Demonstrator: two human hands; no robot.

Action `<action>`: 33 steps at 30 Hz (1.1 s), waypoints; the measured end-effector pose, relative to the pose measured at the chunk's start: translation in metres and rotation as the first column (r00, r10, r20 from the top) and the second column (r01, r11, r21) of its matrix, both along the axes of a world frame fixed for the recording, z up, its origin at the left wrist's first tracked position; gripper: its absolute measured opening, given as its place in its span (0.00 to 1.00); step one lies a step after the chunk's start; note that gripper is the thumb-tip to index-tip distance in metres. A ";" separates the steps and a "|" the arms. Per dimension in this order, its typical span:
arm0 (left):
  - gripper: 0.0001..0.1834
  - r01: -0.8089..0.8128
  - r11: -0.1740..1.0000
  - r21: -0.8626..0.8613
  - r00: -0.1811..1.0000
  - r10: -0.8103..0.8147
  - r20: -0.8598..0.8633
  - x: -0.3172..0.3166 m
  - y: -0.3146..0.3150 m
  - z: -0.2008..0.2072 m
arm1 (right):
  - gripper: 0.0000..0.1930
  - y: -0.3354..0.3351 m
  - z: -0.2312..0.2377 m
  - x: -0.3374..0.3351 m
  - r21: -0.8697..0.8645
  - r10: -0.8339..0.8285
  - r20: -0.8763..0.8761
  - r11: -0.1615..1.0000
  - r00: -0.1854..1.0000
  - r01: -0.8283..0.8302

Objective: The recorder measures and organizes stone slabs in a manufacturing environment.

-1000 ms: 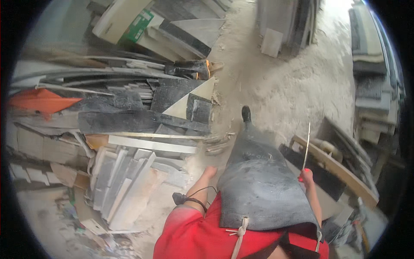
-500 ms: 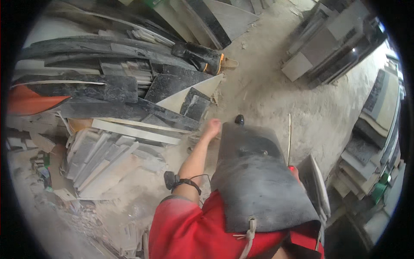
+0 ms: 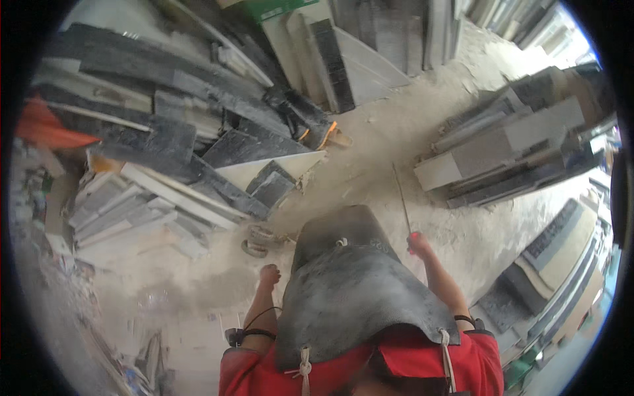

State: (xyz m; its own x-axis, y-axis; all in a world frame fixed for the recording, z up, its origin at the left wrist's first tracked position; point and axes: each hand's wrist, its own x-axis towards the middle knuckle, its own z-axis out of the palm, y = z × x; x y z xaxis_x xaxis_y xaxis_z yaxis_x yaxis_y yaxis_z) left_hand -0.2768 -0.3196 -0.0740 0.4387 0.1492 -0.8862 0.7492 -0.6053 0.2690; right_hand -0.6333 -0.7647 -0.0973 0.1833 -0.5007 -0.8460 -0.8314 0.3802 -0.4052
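Note:
My left hand (image 3: 269, 274) hangs to the left of my dark apron (image 3: 356, 277), its fingers curled, with nothing seen in them. On the other side, my right hand (image 3: 419, 244) is closed around a small red tool, seemingly a tape measure (image 3: 414, 241). A long thin strip (image 3: 401, 198) runs from it, out over the dusty floor and away from me. The hand covers most of the red body.
Stacked stone slabs and offcuts (image 3: 139, 218) fill the left side, with dark boots (image 3: 300, 115) lying on them. Another slab stack (image 3: 502, 145) stands at the far right, and more slabs (image 3: 548, 257) lean nearer on the right. Upright slabs (image 3: 389, 39) stand ahead.
My view has turned, and the slab stacks have shifted in it. My right hand, mostly hidden behind the apron before, now shows fully with the tape measure. My left hand is lower and nearer my body.

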 end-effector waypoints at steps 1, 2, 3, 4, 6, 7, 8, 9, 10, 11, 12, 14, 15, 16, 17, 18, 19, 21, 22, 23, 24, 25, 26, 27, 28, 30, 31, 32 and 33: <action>0.09 -0.019 1.000 0.017 0.998 0.020 -0.058 -0.015 -0.008 0.007 | 0.13 -0.015 0.013 0.020 -0.054 0.026 0.018 0.998 0.999 -0.025; 0.09 -0.052 0.998 0.024 0.997 0.053 -0.051 -0.027 -0.014 0.010 | 0.13 -0.029 0.023 0.038 -0.113 0.056 0.037 0.992 0.998 -0.052; 0.09 0.157 0.987 -0.036 0.987 -0.158 -0.014 -0.037 -0.020 0.013 | 0.13 -0.039 0.020 0.046 -0.107 0.083 0.040 0.991 0.996 -0.079; 0.09 0.363 0.928 -0.086 0.932 -0.361 0.033 -0.046 -0.026 0.015 | 0.13 -0.046 0.018 0.053 -0.098 0.104 0.098 0.991 0.990 -0.094; 0.11 0.377 0.925 -0.054 0.919 -0.366 0.144 -0.058 -0.037 0.009 | 0.14 -0.055 0.020 0.067 -0.079 0.144 0.155 0.988 0.977 -0.133; 0.14 0.407 0.913 -0.021 0.885 -0.389 0.255 -0.063 -0.043 0.010 | 0.14 -0.055 0.027 0.078 -0.080 0.242 0.108 0.969 0.964 -0.234; 0.14 0.382 0.924 -0.013 0.896 -0.367 0.252 -0.065 -0.049 0.010 | 0.14 -0.055 0.034 0.087 -0.078 0.337 0.061 0.940 0.940 -0.332; 0.16 0.301 0.953 -0.034 0.932 -0.287 0.220 -0.057 -0.064 0.018 | 0.14 -0.056 0.034 0.088 -0.077 0.350 0.062 0.935 0.935 -0.346; 0.19 0.210 0.977 -0.046 0.962 -0.198 0.189 -0.051 -0.073 0.023 | 0.15 -0.052 0.031 0.086 -0.057 0.392 0.030 0.919 0.919 -0.390; 0.19 0.188 0.981 -0.038 0.965 -0.178 0.193 -0.046 -0.072 0.020 | 0.15 -0.046 0.027 0.084 -0.037 0.435 -0.001 0.900 0.901 -0.434; 0.19 0.207 0.976 -0.068 0.949 -0.183 0.256 -0.041 -0.069 0.017 | 0.14 -0.045 -0.004 0.067 0.016 0.379 0.038 0.925 0.925 -0.380; 0.19 0.221 0.970 -0.102 0.932 -0.179 0.314 -0.030 -0.075 0.018 | 0.12 -0.052 -0.073 0.017 -0.019 0.502 0.137 0.863 0.854 -0.505; 0.19 0.271 0.961 -0.054 0.920 -0.242 0.308 -0.019 -0.088 0.024 | 0.10 -0.058 -0.094 -0.009 -0.067 0.587 0.225 0.805 0.777 -0.589; 0.19 0.312 0.950 0.001 0.906 -0.298 0.300 -0.012 -0.094 0.028 | 0.10 -0.064 -0.107 -0.030 -0.065 0.591 0.225 0.802 0.775 -0.593; 0.19 0.309 0.951 0.001 0.908 -0.296 0.296 -0.008 -0.098 0.025 | 0.08 -0.069 -0.116 -0.048 -0.112 0.603 0.209 0.797 0.770 -0.593; 0.19 0.322 0.946 -0.026 0.906 -0.300 0.298 -0.004 -0.101 0.021 | 0.08 -0.067 -0.121 -0.053 -0.157 0.611 0.194 0.792 0.768 -0.590; 0.19 0.258 0.966 0.014 0.912 -0.248 0.325 -0.013 -0.067 0.027 | 0.08 -0.051 -0.055 0.021 0.175 0.234 0.055 0.955 0.971 -0.240; 0.21 0.354 0.933 -0.070 0.901 -0.320 0.292 0.010 -0.081 -0.004 | 0.07 -0.074 -0.104 -0.060 -0.112 0.579 0.151 0.815 0.801 -0.568; 0.22 0.365 0.928 -0.069 0.895 -0.330 0.299 0.015 -0.070 -0.010 | 0.07 -0.067 -0.085 -0.030 -0.011 0.477 0.096 0.878 0.874 -0.479; 0.22 0.350 0.935 -0.053 0.899 -0.319 0.301 0.022 -0.057 -0.016 | 0.07 -0.055 -0.064 0.000 0.079 0.357 0.024 0.931 0.934 -0.357; 0.22 0.316 0.948 -0.041 0.902 -0.287 0.323 0.030 -0.048 -0.016 | 0.07 -0.050 -0.029 0.032 0.136 0.244 -0.068 0.963 0.968 -0.233; 0.22 0.299 0.953 -0.040 0.901 -0.268 0.342 0.043 -0.045 -0.016 | 0.07 -0.052 -0.014 0.041 0.130 0.256 -0.073 0.961 0.964 -0.245; 0.22 0.292 0.956 -0.038 0.903 -0.263 0.341 0.062 -0.041 -0.027 | 0.07 -0.049 -0.002 0.053 0.115 0.243 -0.071 0.965 0.967 -0.235; 0.22 0.316 0.949 0.007 0.862 -0.290 0.416 0.085 -0.032 -0.048 | 0.08 -0.043 0.007 0.071 0.095 0.235 -0.062 0.969 0.970 -0.228; 0.22 0.339 0.939 0.051 0.814 -0.320 0.485 0.110 -0.026 -0.063 | 0.08 -0.039 0.011 0.084 0.090 0.240 -0.058 0.968 0.969 -0.235; 0.23 0.396 0.910 0.125 0.676 -0.381 0.630 0.160 -0.032 -0.076 | 0.07 -0.035 0.013 0.093 0.061 0.195 -0.005 0.979 0.981 -0.195; 0.24 0.424 0.879 0.219 0.511 -0.432 0.744 0.190 -0.035 -0.078 | 0.07 -0.031 0.013 0.102 0.050 0.201 -0.002 0.978 0.980 -0.201; 0.27 0.380 0.907 0.182 0.588 -0.389 0.709 0.225 -0.034 -0.079 | 0.08 -0.026 0.014 0.112 0.008 0.355 -0.010 0.935 0.935 -0.355; 0.30 0.333 0.932 0.144 0.663 -0.339 0.667 0.257 -0.037 -0.080 | 0.09 -0.023 0.014 0.119 -0.034 0.499 -0.031 0.866 0.866 -0.500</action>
State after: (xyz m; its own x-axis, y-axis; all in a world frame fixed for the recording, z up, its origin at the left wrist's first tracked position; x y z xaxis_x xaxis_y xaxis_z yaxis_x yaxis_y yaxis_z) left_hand -0.0197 -0.3570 -0.1540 0.9348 -0.1221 -0.3335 0.1150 -0.7844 0.6095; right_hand -0.5142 -0.7879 -0.0834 0.4002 -0.3800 -0.8339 -0.9143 -0.1039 -0.3915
